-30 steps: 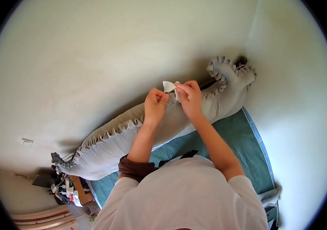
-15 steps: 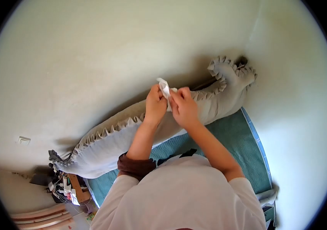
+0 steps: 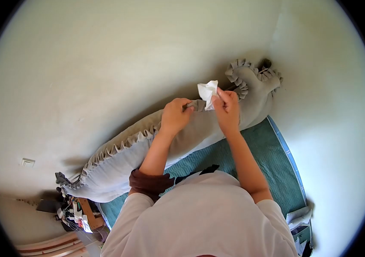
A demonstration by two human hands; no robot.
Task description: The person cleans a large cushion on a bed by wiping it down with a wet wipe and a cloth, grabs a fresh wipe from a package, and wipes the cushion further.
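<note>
A white tissue [image 3: 208, 91] is pinched in my right hand [image 3: 228, 115], its loose part sticking up and to the left of the fingers. Beside it, my left hand [image 3: 175, 116] has its fingers closed on the grey ruffled trim [image 3: 197, 105] along the top of a padded headboard cover [image 3: 122, 167]. The tissue's lower end hangs close to this trim; I cannot tell whether they touch. A dark brown cloth [image 3: 150, 183] is wrapped around my left forearm near the elbow.
Below the headboard lies a bed with a green quilted mat [image 3: 257, 156]. A wall switch [image 3: 28, 162] is at left. Cables and small items [image 3: 77, 214] crowd a wooden stand [image 3: 91, 212] at lower left. Walls stand behind and to the right.
My hands have moved apart. The right one has gone right with the tissue, which is now more spread out. My left fingers now hold the trim rather than the tissue.
</note>
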